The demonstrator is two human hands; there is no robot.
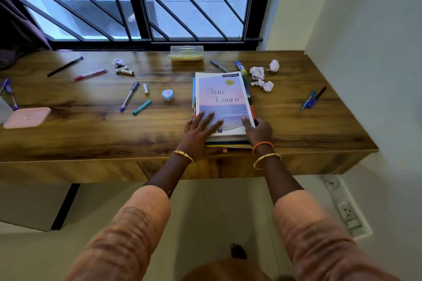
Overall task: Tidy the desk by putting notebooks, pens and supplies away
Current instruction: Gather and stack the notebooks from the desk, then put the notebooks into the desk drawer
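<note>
The left hand (198, 134) is laid flat, fingers straight and spread, on the near left part of the top notebook (222, 102); nothing is gripped by it. The right hand (258, 131) is set at the near right corner of the notebook stack (228, 142), thumb pressed on the cover, the other fingers curled round the stack's edge. Both arms are stretched forward, wrists low over the wooden surface (91, 134). The stack is found near the front edge, middle right. A blue pen (129, 96) and a teal marker (141, 107) are seen lying left of it, crumpled paper (262, 80) right of it.
</note>
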